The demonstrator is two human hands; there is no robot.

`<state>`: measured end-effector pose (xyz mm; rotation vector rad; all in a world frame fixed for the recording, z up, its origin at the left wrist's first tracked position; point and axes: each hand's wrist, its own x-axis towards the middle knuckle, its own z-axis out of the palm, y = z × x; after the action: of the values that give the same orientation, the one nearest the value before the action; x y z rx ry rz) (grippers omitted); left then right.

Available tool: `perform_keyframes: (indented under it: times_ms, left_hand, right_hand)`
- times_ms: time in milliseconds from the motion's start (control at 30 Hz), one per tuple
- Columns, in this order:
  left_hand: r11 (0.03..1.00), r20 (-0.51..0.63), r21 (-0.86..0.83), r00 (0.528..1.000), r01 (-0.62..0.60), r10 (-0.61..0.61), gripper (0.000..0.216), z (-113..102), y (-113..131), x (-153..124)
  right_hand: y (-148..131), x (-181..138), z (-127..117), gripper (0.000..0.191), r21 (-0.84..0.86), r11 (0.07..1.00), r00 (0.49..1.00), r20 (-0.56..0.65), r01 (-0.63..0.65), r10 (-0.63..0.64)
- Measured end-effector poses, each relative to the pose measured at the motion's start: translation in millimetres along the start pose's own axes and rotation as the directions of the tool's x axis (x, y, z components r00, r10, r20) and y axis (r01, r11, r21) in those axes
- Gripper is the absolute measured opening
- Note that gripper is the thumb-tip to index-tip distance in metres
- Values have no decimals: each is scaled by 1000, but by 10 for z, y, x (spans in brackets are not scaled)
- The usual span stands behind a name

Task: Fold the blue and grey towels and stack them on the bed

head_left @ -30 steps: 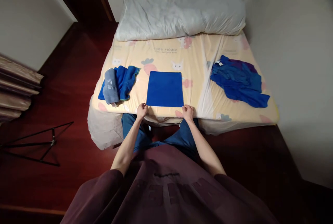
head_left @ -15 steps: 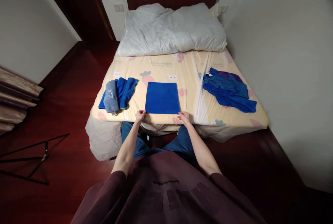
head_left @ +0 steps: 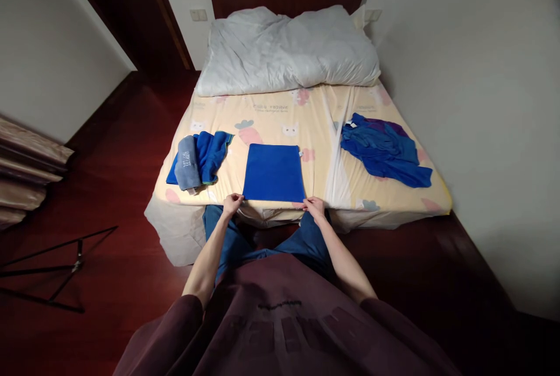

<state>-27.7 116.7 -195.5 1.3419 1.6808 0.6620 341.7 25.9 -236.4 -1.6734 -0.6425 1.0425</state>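
A folded blue cloth (head_left: 273, 172) lies flat on the yellow bed sheet (head_left: 315, 113) near the bed's front edge. My left hand (head_left: 231, 203) pinches the cloth's near left corner. My right hand (head_left: 314, 206) pinches its near right corner. Both hands have their fingers closed on the cloth's edge.
A grey rolled towel and a blue towel (head_left: 199, 157) lie left of the cloth. A heap of blue and purple clothes (head_left: 385, 151) lies at the right. A white duvet (head_left: 289, 49) covers the head of the bed. A black stand (head_left: 56, 265) lies on the dark wooden floor at left.
The camera tilted up and back, so more of the room shows. The blue cloth slid toward the bed's front edge with both hands on its near corners.
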Motion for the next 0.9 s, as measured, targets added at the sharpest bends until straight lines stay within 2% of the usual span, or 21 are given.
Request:
perform_keyframes:
  times_ms: [167, 300, 367, 467, 533, 633, 733, 800, 900]
  left_hand:
    - [996, 48, -6, 995, -89, 89, 19, -63, -212, -149]
    - [990, 59, -20, 988, -141, 142, 20, -77, -342, -204]
    - [986, 59, -18, 984, -166, 166, 20, -74, -372, -196]
    - [973, 54, 4, 972, -230, 229, 23, -61, -387, -177]
    - [934, 65, 68, 936, -351, 347, 30, -38, -386, -172]
    - [794, 136, 226, 826, -564, 548, 37, 27, -368, -168]
    - [660, 227, 345, 742, -667, 631, 47, 107, -336, -151]
    - [606, 263, 403, 721, -686, 641, 55, 149, -317, -135]
    - [567, 290, 477, 730, -671, 620, 62, 184, -310, -122]
  right_hand:
    - [105, -170, -128, 39, -17, 995, 995, 34, 96, -96]
    - [164, -247, -193, 34, -123, 963, 964, 145, 241, -223]
    - [181, -255, -213, 33, -224, 913, 933, 201, 341, -299]
    - [204, -258, -245, 38, -395, 772, 866, 288, 497, -410]
    - [222, -267, -262, 46, -497, 670, 834, 328, 552, -444]
    - [243, -283, -265, 46, -630, 519, 807, 344, 578, -481]
    - [240, -272, -245, 41, -712, 393, 776, 342, 582, -529]
    - [228, -242, -229, 42, -726, 346, 754, 352, 594, -555]
    - [216, -181, -206, 47, -703, 344, 733, 369, 622, -572]
